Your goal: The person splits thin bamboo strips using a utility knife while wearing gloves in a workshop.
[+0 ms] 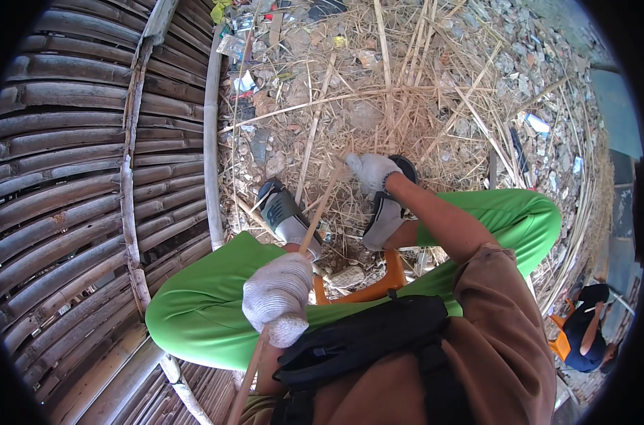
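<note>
- Strip of pale brown wood or bamboo, long and thin, slants from the near edge, through the left hand and between the knees, to the fingertips of the right hand.
- Both hands wear pale knitted gloves (bare forearm shows above the right one).
- Placing the strip between the parted legs probably keeps it in line with the body and leaves both arms free room.
- Holding it at two spread points, if the right hand does grip it, would likely steady the thin length against swinging.
- The left hand is closed around the strip, fingers wrapped over it, above the left thigh of the green trousers.
- The right hand is farther off, just over the right shoe, its fingers drawn together at the strip's far end; whether they pinch it or only touch it, I cannot tell.
- The left shoe stands to the left of the strip, well apart from the right one; the wide stance seems meant for balance.
- An orange stool shows between the legs (a low seat, by the look of the bent knees).
- Loose straw and scraps cover the ground ahead; a bamboo slat panel fills the left side.
- Far to the right, another person in dark clothes is beside an orange chair.
</note>
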The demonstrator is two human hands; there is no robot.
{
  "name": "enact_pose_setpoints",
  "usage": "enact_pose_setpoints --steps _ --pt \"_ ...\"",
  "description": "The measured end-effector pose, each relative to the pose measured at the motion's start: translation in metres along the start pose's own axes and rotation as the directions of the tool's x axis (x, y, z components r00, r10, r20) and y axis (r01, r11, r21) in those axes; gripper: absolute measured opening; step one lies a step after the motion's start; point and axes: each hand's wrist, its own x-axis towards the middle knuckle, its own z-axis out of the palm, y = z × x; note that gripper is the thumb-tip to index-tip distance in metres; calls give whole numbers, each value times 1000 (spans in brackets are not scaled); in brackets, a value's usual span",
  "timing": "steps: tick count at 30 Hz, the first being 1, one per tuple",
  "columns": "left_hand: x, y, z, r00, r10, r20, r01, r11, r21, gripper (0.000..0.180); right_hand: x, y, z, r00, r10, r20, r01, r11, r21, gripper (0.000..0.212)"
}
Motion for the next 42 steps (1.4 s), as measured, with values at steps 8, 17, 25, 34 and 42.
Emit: enact_pose_setpoints --steps 8,17,25,34,42 --pt "1 1 12 993 -68 -95 64 997 -38 26 10 14 10 998 -59 -5 58 998 -25 98" --pt "0 -3 -4 996 -35 -82 24 992 -122 27 50 29 14 985 158 -73 -156 987 27 97" --pt "-16 0 12 896 -78 -437 41 995 -94 39 5 -1 50 988 48 -148 -20 983 185 84" --pt "-14 5 18 860 -120 -496 93 993 -78 42 39 15 51 961 217 -169 -183 963 198 87" --pt "-13 11 25 894 -161 -418 141 987 -77 43 83 31 51 892 419 -168 -355 882 310 81"
